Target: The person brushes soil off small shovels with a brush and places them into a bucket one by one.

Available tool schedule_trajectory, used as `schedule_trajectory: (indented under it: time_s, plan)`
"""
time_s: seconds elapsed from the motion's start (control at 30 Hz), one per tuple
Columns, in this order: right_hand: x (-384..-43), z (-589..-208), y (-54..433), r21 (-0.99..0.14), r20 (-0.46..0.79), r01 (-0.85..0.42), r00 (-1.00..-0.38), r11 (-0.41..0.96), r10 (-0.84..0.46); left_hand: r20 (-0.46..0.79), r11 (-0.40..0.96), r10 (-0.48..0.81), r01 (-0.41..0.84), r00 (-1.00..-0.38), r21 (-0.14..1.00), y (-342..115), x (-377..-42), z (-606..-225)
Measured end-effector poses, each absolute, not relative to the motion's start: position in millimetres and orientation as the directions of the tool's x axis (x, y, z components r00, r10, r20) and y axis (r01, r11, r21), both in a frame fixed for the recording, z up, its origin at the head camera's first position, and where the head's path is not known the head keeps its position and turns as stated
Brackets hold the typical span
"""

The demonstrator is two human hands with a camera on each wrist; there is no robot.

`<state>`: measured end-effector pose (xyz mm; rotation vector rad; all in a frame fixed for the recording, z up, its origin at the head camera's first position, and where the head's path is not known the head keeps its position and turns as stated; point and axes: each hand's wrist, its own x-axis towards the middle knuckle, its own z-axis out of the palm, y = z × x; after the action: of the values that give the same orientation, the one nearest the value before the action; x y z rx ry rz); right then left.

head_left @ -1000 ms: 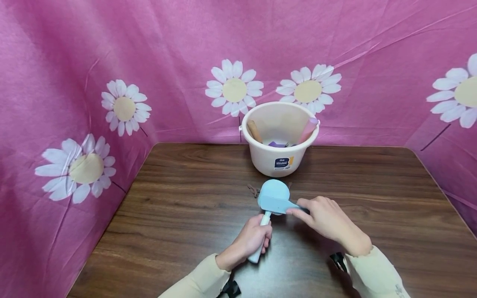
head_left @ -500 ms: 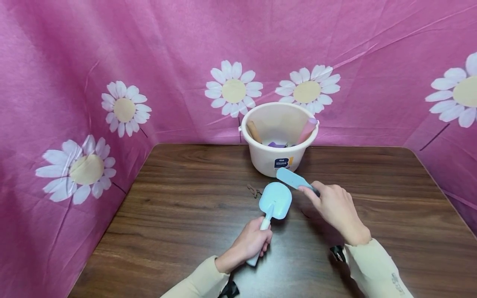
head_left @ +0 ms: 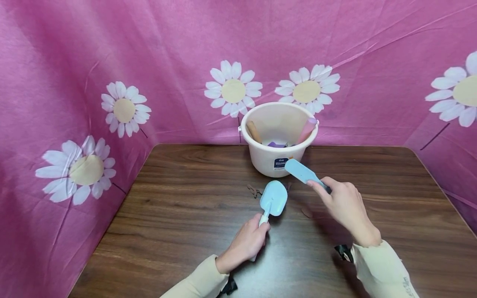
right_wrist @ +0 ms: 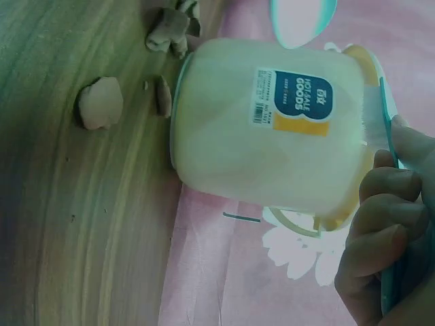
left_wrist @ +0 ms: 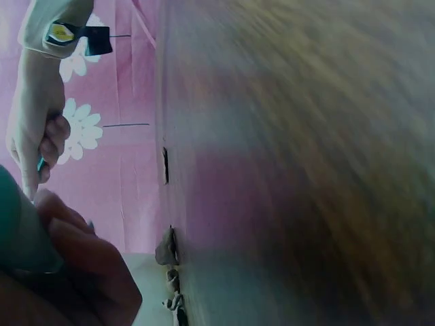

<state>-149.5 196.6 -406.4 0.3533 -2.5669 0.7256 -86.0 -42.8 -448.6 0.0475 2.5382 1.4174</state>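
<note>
In the head view my left hand (head_left: pixel 244 240) grips the white handle of a light blue scoop (head_left: pixel 273 198). The scoop's blade is held over the table in front of the bucket (head_left: pixel 266 159). My right hand (head_left: pixel 346 205) holds a small light blue brush (head_left: pixel 303 171) to the right of the scoop and apart from it. Pale bristles (right_wrist: pixel 374 119) show under the brush in the right wrist view. Brown crumpled pieces (right_wrist: pixel 100 103), perhaps dry leaves, lie on the tabletop. Part of this litter (head_left: pixel 254 191) is beside the scoop, partly hidden by it.
The cream bucket stands at the back of the brown table (head_left: pixel 186 198). Inside it lean a wooden handle (head_left: pixel 254 131) and a pink handle (head_left: pixel 307 131), with something purple at the bottom. A pink flowered cloth (head_left: pixel 167 49) hangs behind.
The brush, at first across the scoop, has lifted away and moved up and right with my right hand. The scoop has tilted slightly, and a brown piece right of it has come into view.
</note>
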Motion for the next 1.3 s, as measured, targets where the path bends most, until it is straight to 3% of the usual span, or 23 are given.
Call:
schedule_trajectory:
  time_s: [0.27,0.53,0.93,1.3]
  plan:
    - [-150.8,-407.2,200.0,-0.433,0.522,-0.378,-0.845,0.818,-0.115,-0.107,0.612,0.124,-0.009,-0.987,0.791,-46.3,-87.1,-451.5]
    - [-148.1,-407.4,197.6,-0.44,0.502,-0.413,-0.849,0.797,-0.163,-0.179,0.477,0.172,-0.077,-0.969,0.876,-47.6,-88.6,-452.7]
    - [-133.1,-416.1,178.4,-0.363,0.401,-0.585,-0.801,0.726,-0.445,-0.226,0.381,0.152,-0.154,-0.962,0.912,-45.5,-91.7,-455.4]
    - [-130.9,-429.6,173.7,-0.326,0.337,-0.561,-0.821,0.761,-0.461,-0.208,0.368,0.197,-0.124,-0.958,0.922,-47.6,-88.9,-457.2]
